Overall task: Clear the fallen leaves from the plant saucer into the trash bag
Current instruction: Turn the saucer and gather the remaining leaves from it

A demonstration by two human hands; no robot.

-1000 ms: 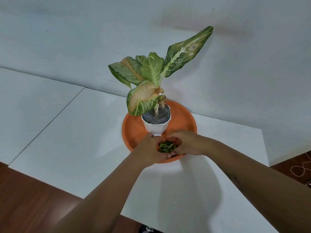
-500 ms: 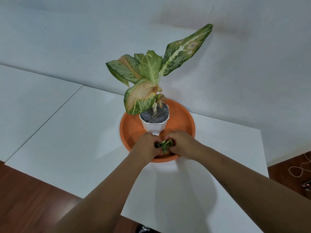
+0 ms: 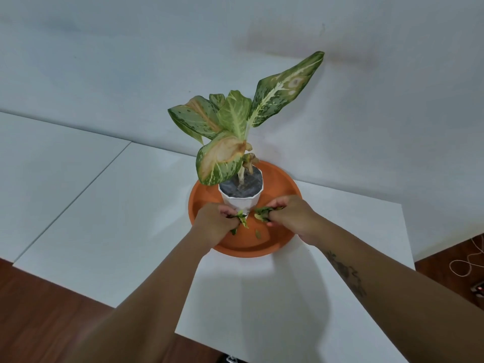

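Note:
An orange saucer (image 3: pixel 282 184) sits on a white table, with a white pot (image 3: pixel 242 203) and a variegated plant (image 3: pixel 233 121) standing in it. My left hand (image 3: pixel 213 224) is closed on a clump of small green leaves (image 3: pixel 242 221) at the saucer's near left. My right hand (image 3: pixel 290 217) pinches another clump of leaves (image 3: pixel 263 213) just right of the pot's base. One loose leaf (image 3: pixel 258 233) lies on the saucer floor between the hands. No trash bag is in view.
The white table (image 3: pixel 104 218) has a seam running diagonally on the left and butts against a white wall. Dark wooden floor (image 3: pixel 39 310) shows below the near edge. A thin cord (image 3: pixel 468 265) lies on the floor at the right.
My hands were pressed together around one pile of leaves; now they have separated, each holding its own clump, and a single leaf has dropped onto the saucer between them.

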